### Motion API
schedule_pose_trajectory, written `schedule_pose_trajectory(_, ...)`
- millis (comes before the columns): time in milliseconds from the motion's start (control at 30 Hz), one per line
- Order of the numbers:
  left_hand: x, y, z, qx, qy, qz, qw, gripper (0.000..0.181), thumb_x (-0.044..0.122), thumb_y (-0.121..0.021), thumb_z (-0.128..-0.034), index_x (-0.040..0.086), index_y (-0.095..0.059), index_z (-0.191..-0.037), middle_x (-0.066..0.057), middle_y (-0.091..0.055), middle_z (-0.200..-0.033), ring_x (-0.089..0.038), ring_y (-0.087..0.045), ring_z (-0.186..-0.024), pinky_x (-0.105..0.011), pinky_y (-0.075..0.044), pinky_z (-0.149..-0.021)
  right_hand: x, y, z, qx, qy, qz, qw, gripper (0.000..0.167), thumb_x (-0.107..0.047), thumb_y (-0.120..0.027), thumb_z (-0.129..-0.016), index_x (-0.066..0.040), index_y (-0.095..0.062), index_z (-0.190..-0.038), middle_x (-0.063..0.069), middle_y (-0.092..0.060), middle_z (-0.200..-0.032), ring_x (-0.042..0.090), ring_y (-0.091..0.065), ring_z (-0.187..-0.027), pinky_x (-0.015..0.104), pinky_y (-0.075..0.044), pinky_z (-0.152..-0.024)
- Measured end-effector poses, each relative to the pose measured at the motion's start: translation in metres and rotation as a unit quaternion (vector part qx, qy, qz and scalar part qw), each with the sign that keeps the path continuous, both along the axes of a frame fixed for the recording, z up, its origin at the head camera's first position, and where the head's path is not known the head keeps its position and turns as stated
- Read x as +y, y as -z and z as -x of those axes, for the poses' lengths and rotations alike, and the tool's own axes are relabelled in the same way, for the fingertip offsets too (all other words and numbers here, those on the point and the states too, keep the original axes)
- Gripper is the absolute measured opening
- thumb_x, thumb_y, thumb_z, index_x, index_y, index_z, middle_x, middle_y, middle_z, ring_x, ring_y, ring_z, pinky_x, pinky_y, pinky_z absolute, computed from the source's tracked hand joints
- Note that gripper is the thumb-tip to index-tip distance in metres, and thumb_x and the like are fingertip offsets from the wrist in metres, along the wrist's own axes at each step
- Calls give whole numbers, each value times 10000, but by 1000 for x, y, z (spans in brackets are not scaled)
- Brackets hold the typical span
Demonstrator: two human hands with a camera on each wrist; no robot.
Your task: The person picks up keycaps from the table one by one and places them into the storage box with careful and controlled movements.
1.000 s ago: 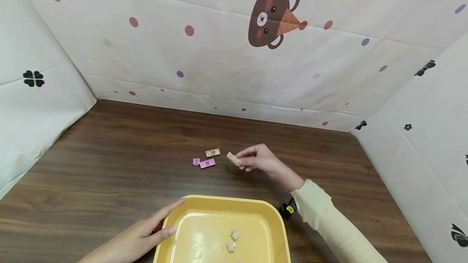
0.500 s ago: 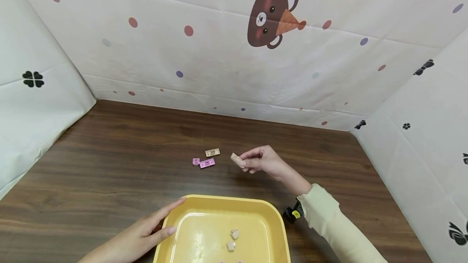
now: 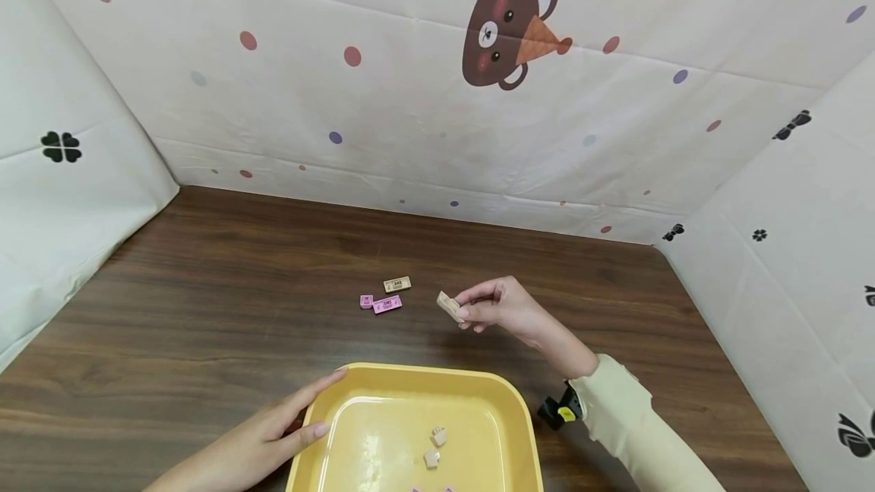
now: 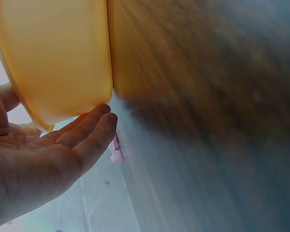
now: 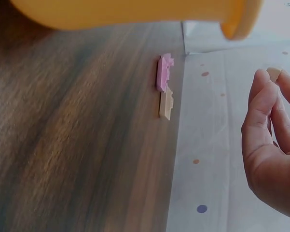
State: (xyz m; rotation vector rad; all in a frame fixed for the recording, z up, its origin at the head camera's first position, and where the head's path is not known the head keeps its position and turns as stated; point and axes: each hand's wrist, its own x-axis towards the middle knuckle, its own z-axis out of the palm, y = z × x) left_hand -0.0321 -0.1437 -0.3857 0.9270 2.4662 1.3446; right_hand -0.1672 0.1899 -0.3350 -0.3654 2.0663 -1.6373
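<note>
My right hand (image 3: 509, 311) pinches a small beige rectangular block (image 3: 448, 306) between thumb and fingers, raised above the table. In the right wrist view only a bit of that block (image 5: 273, 73) shows between the fingertips. To its left on the table lie a beige block (image 3: 397, 285) with dark banknote-like print, a pink block (image 3: 387, 304) printed likewise, and a smaller pink block (image 3: 366, 301). My left hand (image 3: 263, 435) holds the left side of a yellow tray (image 3: 437, 370), thumb over the rim and fingers against the outer wall.
Inside the tray are two small beige pieces (image 3: 439, 436) and, at the bottom edge of the head view, bits of pink pieces (image 3: 448, 490). White printed sheets (image 3: 307, 112) wall the brown wooden table (image 3: 205, 287) at the back and both sides.
My right hand has drawn back a little to the right and toward me with the beige block. The left hand and the tray have stayed in place.
</note>
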Motion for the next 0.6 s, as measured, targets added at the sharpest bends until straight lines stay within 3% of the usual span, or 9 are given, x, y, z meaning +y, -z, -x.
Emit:
schedule_pose_trajectory(367, 0, -1, 1, -230, 119, -135, 9996, 539, 160, -467, -960, 169, -245, -1451, -106, -441, -1361, -64, -480, -1138, -210, -418, -866, 1, -7, -19, 197, -375, 131, 9990, 307, -36, -659, -805, 190, -586, -999, 106, -674, -740, 148, -644, -659, 256, -498, -562)
schedule_pose_trajectory(600, 0, 0, 1, -142, 130, -160, 9997, 541, 152, -473, -957, 158, -247, -1449, -96, -458, -1348, -61, -487, -1129, -207, -416, -867, 2, -9, -29, 110, -526, 247, 9982, 331, -50, -673, -803, 204, -576, -992, 92, -679, -741, 128, -644, -657, 243, -494, -566)
